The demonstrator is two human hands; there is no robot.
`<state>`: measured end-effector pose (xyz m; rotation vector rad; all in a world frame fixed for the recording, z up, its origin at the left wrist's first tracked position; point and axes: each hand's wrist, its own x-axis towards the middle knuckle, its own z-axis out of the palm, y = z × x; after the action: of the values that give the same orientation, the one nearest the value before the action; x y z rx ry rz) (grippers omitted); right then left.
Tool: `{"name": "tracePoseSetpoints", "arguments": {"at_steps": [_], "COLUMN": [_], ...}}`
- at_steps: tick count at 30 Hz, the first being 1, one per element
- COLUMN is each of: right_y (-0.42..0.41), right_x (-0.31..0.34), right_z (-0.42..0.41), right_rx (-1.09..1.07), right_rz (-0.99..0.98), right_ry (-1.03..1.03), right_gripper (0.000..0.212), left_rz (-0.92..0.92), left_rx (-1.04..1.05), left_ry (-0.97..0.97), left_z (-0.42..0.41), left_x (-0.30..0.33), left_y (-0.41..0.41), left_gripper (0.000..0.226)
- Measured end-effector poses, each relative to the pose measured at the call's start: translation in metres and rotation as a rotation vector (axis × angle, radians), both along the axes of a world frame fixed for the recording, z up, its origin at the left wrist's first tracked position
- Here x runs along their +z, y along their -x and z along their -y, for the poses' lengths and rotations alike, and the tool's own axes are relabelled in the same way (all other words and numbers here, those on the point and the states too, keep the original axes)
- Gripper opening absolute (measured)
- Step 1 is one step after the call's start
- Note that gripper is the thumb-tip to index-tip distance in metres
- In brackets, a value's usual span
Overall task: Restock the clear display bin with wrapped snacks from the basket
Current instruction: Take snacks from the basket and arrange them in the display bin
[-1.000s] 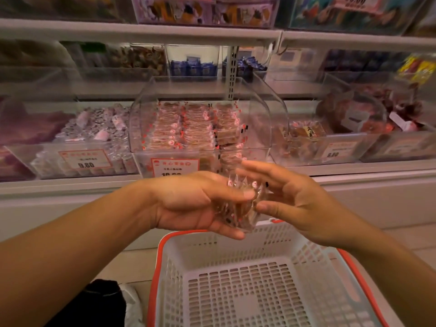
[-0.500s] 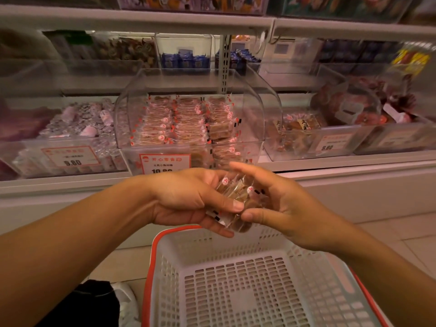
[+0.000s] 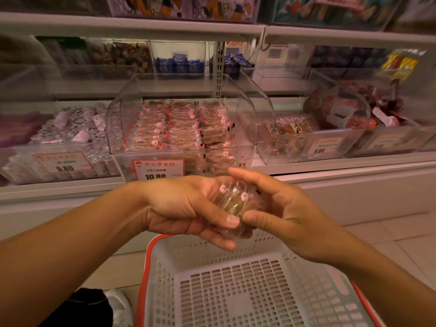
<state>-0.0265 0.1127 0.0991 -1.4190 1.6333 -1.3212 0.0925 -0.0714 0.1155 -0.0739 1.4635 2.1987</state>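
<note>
White slotted plastic with a red rim makes up the basket (image 3: 236, 291), which sits lowest and nearest in view, its visible floor bare. A dark trouser leg and a pale shoe (image 3: 118, 308) show at its left on the tiled floor.

Above the basket's far rim, both hands meet around a small stack of wrapped snacks (image 3: 236, 204), clear packets with tan pieces inside and little red-and-white stickers. The left hand (image 3: 184, 208) cups the stack from the left, thumb laid across its near edge and fingers curled beneath. The right hand (image 3: 278, 208) closes on it from the right, thumb tip almost touching the left thumb, forefinger stretched over the top. So the two hands are together, each clamped on the same bundle, which hangs in the air between basket and shelf.

Just behind the hands stands the clear display bin (image 3: 250, 128), a curved-sided box on the shelf edge, its lid raised. Rows of the same packets stand inside it, filling much of it. A red-bordered price label (image 3: 157, 169) on its front is partly hidden by the left hand.

To the left, a neighbouring bin (image 3: 59, 166) holds silvery wrapped sweets; to the right, another bin (image 3: 306, 147) holds brown packets. Farther back, blue packets (image 3: 180, 64) sit on an upper shelf, blurred.
</note>
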Motion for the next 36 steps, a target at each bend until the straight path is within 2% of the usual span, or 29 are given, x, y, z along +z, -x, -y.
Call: {"name": "tracePoseSetpoints", "arguments": {"at_steps": [3,7,9,12,14,15,17,18,19,22,25,28,31,33,36], "right_y": [0.008,0.007,0.009,0.019,0.032,0.039,0.055,0.063,0.067,0.070,0.070,0.073,0.073,0.072,0.069], "right_x": [0.023,0.061,0.082,0.111,0.124,0.130,0.137,0.138,0.137,0.120,0.098,0.087,0.087,0.085,0.084], "right_z": [-0.005,0.006,0.018,0.039,0.055,0.064,0.086,0.099,0.113,0.150,0.170,0.175,0.174,0.174,0.173], "right_rx": [0.054,0.135,0.137,0.140,0.111,0.073,-0.013,-0.036,-0.036,0.058,0.134,0.150,0.138,0.197,0.210], "right_rz": [-0.381,-0.764,-0.856,-0.935,-0.929,-0.883,-0.876,-0.956,-1.056,-1.264,-1.320,-1.303,-1.212,-1.287,-1.337], "right_ry": [-0.049,-0.111,-0.156,-0.169,-0.156,-0.175,-0.256,-0.308,-0.371,-0.589,-0.724,-0.686,-0.597,-0.636,-0.677], "right_gripper": [0.068,0.053,0.050,0.047,0.043,0.042,0.045,0.045,0.044,0.041,0.036,0.043,0.076,0.070,0.046], "left_rz": [-0.022,-0.049,-0.075,-0.111,-0.154,-0.201,-0.330,-0.412,-0.480,-0.551,-0.561,-0.559,-0.564,-0.551,-0.525], "left_rx": [-0.032,0.061,0.129,0.268,0.460,0.651,1.126,1.285,1.352,1.264,1.118,1.062,1.066,1.073,1.059], "left_ry": [0.151,0.277,0.259,0.127,0.152,0.289,0.766,0.991,1.157,1.457,1.642,1.631,1.611,1.609,1.601], "left_z": [-0.008,-0.011,-0.004,0.013,0.028,0.037,0.059,0.067,0.074,0.083,0.081,0.083,0.085,0.086,0.086], "left_x": [0.006,0.017,0.028,0.046,0.053,0.054,0.052,0.050,0.048,0.037,0.028,0.025,0.025,0.025,0.024], "left_y": [0.001,0.006,0.008,0.006,0.006,0.006,0.007,0.007,0.007,0.011,0.017,0.021,0.020,0.020,0.020], "left_gripper": [0.054,0.060,0.054,0.044,0.044,0.040,0.019,0.011,0.010,0.012,0.011,0.016,0.015,0.015,0.017]}}
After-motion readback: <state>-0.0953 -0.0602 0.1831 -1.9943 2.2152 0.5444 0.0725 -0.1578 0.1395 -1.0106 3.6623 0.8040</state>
